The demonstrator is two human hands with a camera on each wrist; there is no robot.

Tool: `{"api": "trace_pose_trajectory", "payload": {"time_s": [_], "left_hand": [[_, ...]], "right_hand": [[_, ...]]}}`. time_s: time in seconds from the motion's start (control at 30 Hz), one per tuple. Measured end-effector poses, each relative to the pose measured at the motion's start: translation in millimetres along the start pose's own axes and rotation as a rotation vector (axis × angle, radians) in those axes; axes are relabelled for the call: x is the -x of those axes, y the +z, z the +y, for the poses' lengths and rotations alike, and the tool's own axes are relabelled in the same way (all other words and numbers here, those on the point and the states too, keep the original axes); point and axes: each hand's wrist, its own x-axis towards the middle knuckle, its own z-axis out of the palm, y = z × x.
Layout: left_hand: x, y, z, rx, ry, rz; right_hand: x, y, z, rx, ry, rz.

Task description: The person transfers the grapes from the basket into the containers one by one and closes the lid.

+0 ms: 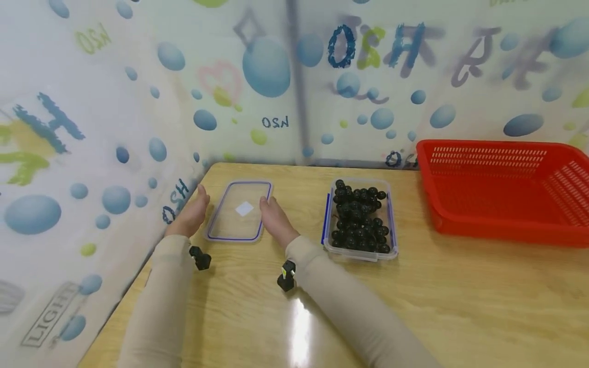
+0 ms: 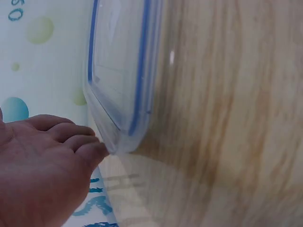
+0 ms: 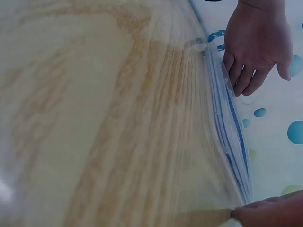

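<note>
A clear plastic lid (image 1: 225, 222) with a blue sealing ring and a white label lies on the table at the left. My left hand (image 1: 189, 213) is at its left side, palm facing inward and fingers straight. In the left wrist view, the fingertips of the left hand (image 2: 52, 158) come right up to the lid's corner (image 2: 128, 142). On the opposite side my right hand (image 1: 277, 219) is at the lid's right edge, fingers extended and thumb uppermost. The right wrist view shows only part of the right hand (image 3: 272, 212), low at the lid's edge (image 3: 227, 146).
Right of the hands stands a clear plastic box (image 1: 360, 254) with blue side clips, filled with dark grapes (image 1: 359, 220). A red plastic basket (image 1: 506, 230) sits farther right. A patterned wall covering (image 1: 322, 112) borders the wooden table (image 1: 460, 296) at the back and left.
</note>
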Motion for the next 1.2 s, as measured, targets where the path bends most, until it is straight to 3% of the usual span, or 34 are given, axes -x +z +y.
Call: {"api": "trace_pose_trajectory", "payload": {"time_s": [0.07, 0.1, 0.17, 0.47, 0.63, 0.77, 0.9, 1.2], "left_hand": [[-2.9, -0.7, -5.0, 0.026, 0.026, -0.023], [3.0, 6.8, 1.4, -0.139, 0.027, 0.009], [1.8, 6.4, -1.0, -0.135, 0.055, -0.009], [3.2, 16.0, 2.3, -0.152, 0.054, 0.029], [2.3, 23.8, 13.3, -0.185, 0.079, 0.046], [-2.1, 39.3, 30.1, -0.203, 0.123, 0.059], [-5.8, 57.8, 46.4, -0.186, 0.183, 0.042], [-11.2, 92.9, 70.4, -0.119, 0.264, -0.053]], "right_hand": [[-1, 1, 3, -0.005, -0.024, 0.010], [-2, 2, 4, -0.002, -0.036, 0.016], [-4, 3, 5, 0.000, -0.054, 0.017], [-14, -3, 1, 0.064, -0.049, 0.071], [-7, -11, -13, -0.021, -0.027, 0.140], [5, -29, -31, -0.070, 0.018, 0.201], [14, -55, -44, -0.080, 0.044, 0.204], [38, -104, -60, -0.055, -0.053, 0.218]]}}
